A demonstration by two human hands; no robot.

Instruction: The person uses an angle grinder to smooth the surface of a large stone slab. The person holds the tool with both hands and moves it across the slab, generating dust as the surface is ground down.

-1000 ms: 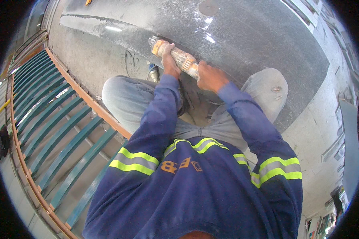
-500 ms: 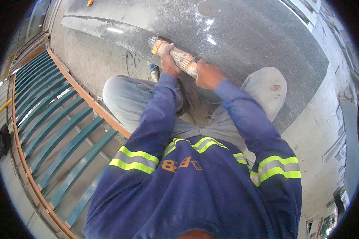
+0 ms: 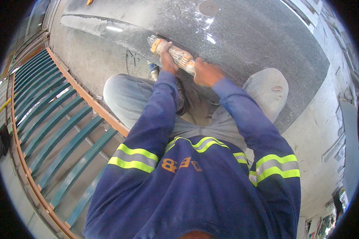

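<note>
A dust-covered angle grinder, orange and off-white, lies across in front of me above my bent legs. My left hand is wrapped round its body near the orange collar at the head end. Farther right, my right hand grips its rear end. The head end points up and left, at the dusty edge of a large dark grey slab. Whether its disc touches the slab cannot be made out. White dust coats the slab's long, narrow left part.
A blue-and-white plug connector is beside my left knee. To the left stands a rack of green slats with an orange-brown frame. A round disc lies on the slab, and a small orange object is at the far left.
The grinder and both hands have shifted very slightly to the left. Both hands keep their hold on it.
</note>
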